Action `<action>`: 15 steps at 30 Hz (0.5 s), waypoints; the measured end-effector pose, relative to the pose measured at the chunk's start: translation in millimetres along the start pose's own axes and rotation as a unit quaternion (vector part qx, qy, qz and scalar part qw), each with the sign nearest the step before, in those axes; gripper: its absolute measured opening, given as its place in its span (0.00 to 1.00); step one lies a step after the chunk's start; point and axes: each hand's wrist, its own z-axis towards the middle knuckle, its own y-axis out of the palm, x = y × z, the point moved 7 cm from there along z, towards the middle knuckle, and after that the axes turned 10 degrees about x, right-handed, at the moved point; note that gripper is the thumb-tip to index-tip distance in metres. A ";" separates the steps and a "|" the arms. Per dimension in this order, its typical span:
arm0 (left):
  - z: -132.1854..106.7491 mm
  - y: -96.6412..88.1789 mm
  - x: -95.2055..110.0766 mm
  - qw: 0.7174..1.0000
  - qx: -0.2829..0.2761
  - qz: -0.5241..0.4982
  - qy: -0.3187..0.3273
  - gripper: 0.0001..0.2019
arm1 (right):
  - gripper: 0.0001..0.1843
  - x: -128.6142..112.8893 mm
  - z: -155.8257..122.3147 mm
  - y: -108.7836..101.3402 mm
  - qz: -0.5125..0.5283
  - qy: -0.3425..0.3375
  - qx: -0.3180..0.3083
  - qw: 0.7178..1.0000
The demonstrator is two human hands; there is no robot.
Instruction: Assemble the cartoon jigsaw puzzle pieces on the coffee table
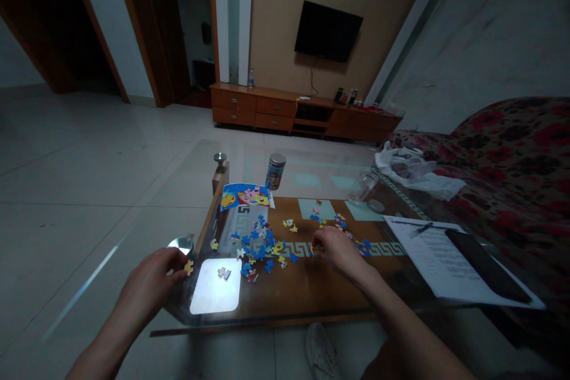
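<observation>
Over the left end of the glass table, my left hand (160, 270) pinches a yellow jigsaw puzzle piece (189, 267) between thumb and fingers. Beside it lies a white board (216, 300) with two joined pale jigsaw pieces (224, 273) on it. A loose heap of blue and yellow jigsaw pieces (260, 249) spreads across the middle. My right hand (332, 246) reaches down right of that heap, fingers curled closed around a small jigsaw piece (312, 250), mostly hidden by them. More pieces (341, 221) are scattered past this hand. A cartoon picture sheet (247, 196) lies behind the heap.
A cartoon-printed tin (275, 172) stands at the back of the glass table (289, 297). To the right are a clear jar (363, 187), a round lid (376, 206), papers (427, 255) with a pen and a dark case (487, 264), and a white plastic bag (414, 175).
</observation>
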 end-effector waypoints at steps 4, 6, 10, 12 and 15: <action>-0.4 -0.9 1.5 1.000 -0.003 0.004 -0.001 0.09 | 0.13 -0.9 2.4 9.7 0.037 -0.008 -0.020 0.999; -0.6 -1.2 1.7 1.000 -0.005 0.005 -0.004 0.08 | 0.13 -4.1 3.3 14.3 0.060 -0.018 -0.036 0.997; -0.9 -1.2 2.1 1.000 -0.008 -0.001 -0.006 0.08 | 0.12 -8.2 2.7 16.9 0.086 -0.008 -0.050 0.995; -1.2 -1.7 2.4 1.000 -0.006 0.001 -0.009 0.08 | 0.11 -9.2 1.7 14.3 0.077 0.001 -0.040 0.996; -1.9 -3.6 3.8 1.000 0.001 0.007 -0.019 0.07 | 0.08 -11.7 0.0 11.3 0.069 0.008 -0.030 0.997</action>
